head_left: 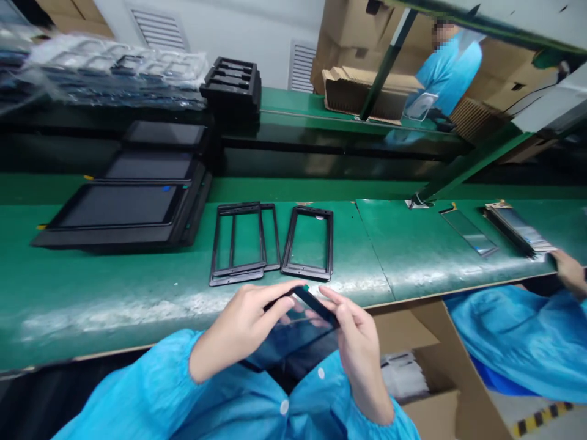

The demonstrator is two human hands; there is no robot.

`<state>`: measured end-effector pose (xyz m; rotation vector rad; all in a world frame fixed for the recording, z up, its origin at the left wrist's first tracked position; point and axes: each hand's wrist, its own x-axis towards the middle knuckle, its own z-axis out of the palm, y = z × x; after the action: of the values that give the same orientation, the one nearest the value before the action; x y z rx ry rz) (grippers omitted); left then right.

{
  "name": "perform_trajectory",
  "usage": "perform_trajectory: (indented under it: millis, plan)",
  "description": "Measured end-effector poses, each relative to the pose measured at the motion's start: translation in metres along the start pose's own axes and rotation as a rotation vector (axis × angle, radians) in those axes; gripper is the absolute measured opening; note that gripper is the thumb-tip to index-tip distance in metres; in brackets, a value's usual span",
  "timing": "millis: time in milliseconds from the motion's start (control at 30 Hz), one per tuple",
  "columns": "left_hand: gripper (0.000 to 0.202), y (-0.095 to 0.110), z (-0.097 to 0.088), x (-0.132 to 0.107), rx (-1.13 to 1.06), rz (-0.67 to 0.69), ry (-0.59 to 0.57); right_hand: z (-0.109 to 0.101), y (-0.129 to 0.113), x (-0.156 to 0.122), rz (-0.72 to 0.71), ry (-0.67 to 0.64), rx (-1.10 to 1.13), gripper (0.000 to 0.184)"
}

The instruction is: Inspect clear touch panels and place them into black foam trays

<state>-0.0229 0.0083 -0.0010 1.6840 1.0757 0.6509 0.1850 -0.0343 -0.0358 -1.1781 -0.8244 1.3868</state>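
Note:
Between my two hands, just in front of the bench edge, is a see-through glass panel (316,305) with a black border and a small green tab at its top corner. My left hand (243,321) pinches its left side between thumb and fingers. On the right side, my right hand (358,336) grips the border, and some fingertips show through the glass. Beyond the hands lie black rectangular frames: an overlapping group (214,250) on the left and another frame (330,244) on the right. Whether the panel sits inside a frame I cannot tell.
Dark screens (119,205) rest on stacked black trays at left. Bagged parts (114,67) and black trays (232,79) fill the shelf. At right lie a glass panel (468,232) and a panel stack (518,226) near a co-worker's hand (568,272). A cardboard box (440,397) stands below.

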Motion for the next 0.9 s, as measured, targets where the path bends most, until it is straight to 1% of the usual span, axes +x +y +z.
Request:
perform_trajectory:
  millis: [67,100,167,233,367,467,600,700,767,800,867,900]
  plan:
    - [0.037,-0.005,0.000,-0.005,-0.222,-0.151,0.031,-0.004,0.004,0.004,0.008,0.058,0.018,0.041]
    - [0.039,-0.006,0.001,-0.007,-0.314,-0.203,0.050,-0.005,0.005,0.006,0.005,0.073,0.012,0.041]
    - [0.039,-0.008,0.003,-0.010,-0.439,-0.258,0.095,-0.007,0.007,0.008,-0.005,0.082,0.010,0.043]
    - [0.039,-0.008,0.005,-0.012,-0.491,-0.273,0.135,-0.006,0.007,0.008,-0.017,0.089,0.018,0.045]
    - [0.045,-0.005,0.008,-0.013,-0.513,-0.276,0.173,-0.002,0.003,0.004,-0.030,0.088,0.018,0.048]
    - [0.047,-0.005,0.011,-0.014,-0.521,-0.278,0.197,0.001,-0.002,0.000,-0.046,0.080,-0.016,0.045]
    - [0.046,-0.009,0.011,-0.019,-0.515,-0.286,0.202,0.000,-0.010,-0.002,-0.076,0.071,-0.099,0.041]
    - [0.045,-0.010,0.006,-0.020,-0.466,-0.272,0.148,-0.002,-0.013,-0.003,-0.082,0.050,-0.132,0.038]
    - [0.046,-0.009,0.001,-0.019,-0.336,-0.204,0.113,-0.001,-0.014,-0.002,-0.082,-0.006,-0.186,0.037]
    - [0.051,-0.007,-0.001,-0.018,-0.244,-0.156,0.087,0.002,-0.014,-0.002,-0.087,-0.055,-0.238,0.035]
    - [0.063,-0.003,-0.004,-0.016,-0.078,-0.057,-0.012,0.008,-0.013,0.000,-0.127,-0.149,-0.351,0.025]
    - [0.066,-0.001,-0.005,-0.015,-0.035,-0.028,-0.073,0.011,-0.013,0.001,-0.155,-0.169,-0.376,0.019]
